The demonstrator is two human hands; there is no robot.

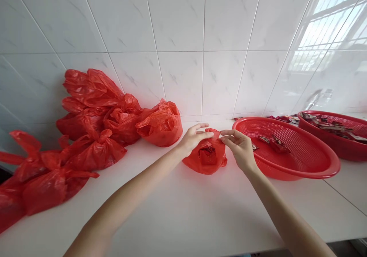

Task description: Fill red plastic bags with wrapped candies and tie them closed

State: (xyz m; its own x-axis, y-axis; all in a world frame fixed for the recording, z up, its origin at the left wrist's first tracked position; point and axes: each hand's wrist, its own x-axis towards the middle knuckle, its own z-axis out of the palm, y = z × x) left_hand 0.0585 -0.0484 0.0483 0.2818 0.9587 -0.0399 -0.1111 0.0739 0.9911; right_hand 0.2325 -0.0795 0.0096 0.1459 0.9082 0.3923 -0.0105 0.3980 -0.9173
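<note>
A red plastic bag [205, 167] stands on the white counter with its mouth open toward me. Small dark red wrapped packets [208, 150] show inside it. On the left rim of the bag, my left hand [195, 137] pinches the plastic between thumb and fingers. My right hand [239, 148] is closed on the opposite side of the rim, fingertips pressed together. Just right of that hand is a red plastic colander [289, 134] with a few wrapped packets [277, 144] at its bottom.
Several filled red bags [97, 150] are heaped along the wall at the left, many knotted; another bag [162, 125] stands beside them. A second red basket [335, 146] full of packets is at the far right. The white tiled wall [180, 20] bounds the counter [172, 215] behind.
</note>
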